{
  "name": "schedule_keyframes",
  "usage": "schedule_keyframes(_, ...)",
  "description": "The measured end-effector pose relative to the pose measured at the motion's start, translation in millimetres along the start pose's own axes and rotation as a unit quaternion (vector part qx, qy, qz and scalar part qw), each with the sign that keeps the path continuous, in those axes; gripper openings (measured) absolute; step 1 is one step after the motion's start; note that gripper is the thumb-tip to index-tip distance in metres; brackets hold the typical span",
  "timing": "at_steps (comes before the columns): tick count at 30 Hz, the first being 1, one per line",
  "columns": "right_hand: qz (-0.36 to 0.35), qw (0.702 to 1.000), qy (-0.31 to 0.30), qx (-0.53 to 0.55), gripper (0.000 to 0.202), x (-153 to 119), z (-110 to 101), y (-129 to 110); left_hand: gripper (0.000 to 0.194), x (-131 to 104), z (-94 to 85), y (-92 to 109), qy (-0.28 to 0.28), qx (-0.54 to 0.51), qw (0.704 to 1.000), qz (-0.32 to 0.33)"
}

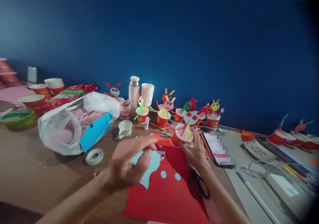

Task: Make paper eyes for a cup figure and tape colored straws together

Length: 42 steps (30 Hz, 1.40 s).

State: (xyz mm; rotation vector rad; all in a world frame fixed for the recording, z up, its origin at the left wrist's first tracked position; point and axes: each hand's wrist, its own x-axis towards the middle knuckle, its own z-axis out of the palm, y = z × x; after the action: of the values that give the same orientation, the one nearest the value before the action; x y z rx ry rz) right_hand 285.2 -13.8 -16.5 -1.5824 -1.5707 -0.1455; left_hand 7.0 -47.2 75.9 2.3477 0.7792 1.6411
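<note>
My right hand (195, 151) holds a red and white paper cup (175, 138) by its side. A light blue paper face (191, 117) with red eyes stands up from the cup on thin coloured stems. My left hand (134, 161) hangs over the paper sheets, its fingers curled together; whether anything is pinched in them cannot be made out. Below lie a large red sheet (159, 204) and a cut light blue sheet (152, 167), with two small light blue circles (163, 174) on the red one. Black-handled scissors (198, 185) lie by my right wrist.
Several cups with paper figures (163, 119) line the back. To the left are a plastic bag (59, 134) of pink strips, a tape roll (94, 156) and a blue piece (96, 131). A phone (218, 149), a cable and a white device (282, 185) lie right. A blue wall stands behind.
</note>
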Motion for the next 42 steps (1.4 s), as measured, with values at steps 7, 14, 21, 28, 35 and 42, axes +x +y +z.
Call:
schedule_keyframes(7, 0.047, 0.994, 0.058, 0.081, 0.078, 18, -18, 15, 0.022, -23, 43.6, -66, -0.112, -0.005, 0.989, -0.101)
schedule_keyframes(14, 0.049, 0.996, 0.001, 0.072, 0.077, 14, -14, 6, 0.020, -31, 41.9, -74, -0.182, 0.059, 0.978, -0.079)
schedule_keyframes(21, 0.014, 0.997, -0.077, -0.022, 0.076, 3, -2, -8, 0.017, -32, 43.8, -73, -0.193, 0.061, 0.977, -0.070)
schedule_keyframes(28, -0.020, 0.995, -0.065, -0.073, 0.072, 4, 3, 7, 0.017, -35, 45.5, -72, -0.211, 0.055, 0.973, -0.077)
schedule_keyframes(35, -0.009, 0.995, -0.061, -0.082, 0.073, 7, 9, 17, 0.018, -36, 46.6, -73, -0.221, 0.053, 0.970, -0.082)
schedule_keyframes(42, -0.026, 0.996, -0.048, -0.071, 0.077, 7, 4, 15, 0.021, -34, 44.8, -71, -0.230, 0.055, 0.968, -0.084)
